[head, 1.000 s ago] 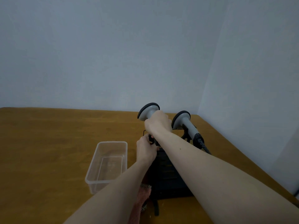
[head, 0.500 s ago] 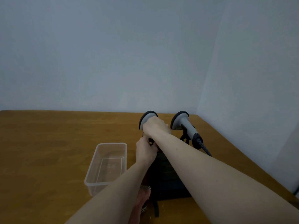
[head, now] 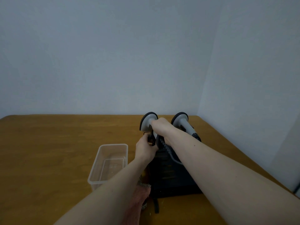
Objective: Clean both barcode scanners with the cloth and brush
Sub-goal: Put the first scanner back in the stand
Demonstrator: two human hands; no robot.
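Both hands grip the left scanner (head: 148,120) (right hand (head: 162,127) on its handle, left hand (head: 145,147) at its cradle); it should be seated squarely, cable unpinched.

Dim, even light; soft shadows; slight softness; wide-angle bending at edges.

Matt wooden table (head: 48,151), clear glossy plastic tub (head: 110,161), smooth grey plastic scanners (head: 182,121)

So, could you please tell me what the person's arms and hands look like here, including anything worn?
Both forearms are bare up to the frame edge, with no sleeves showing. The left hand and right hand wear no gloves; no watch or ring is visible.
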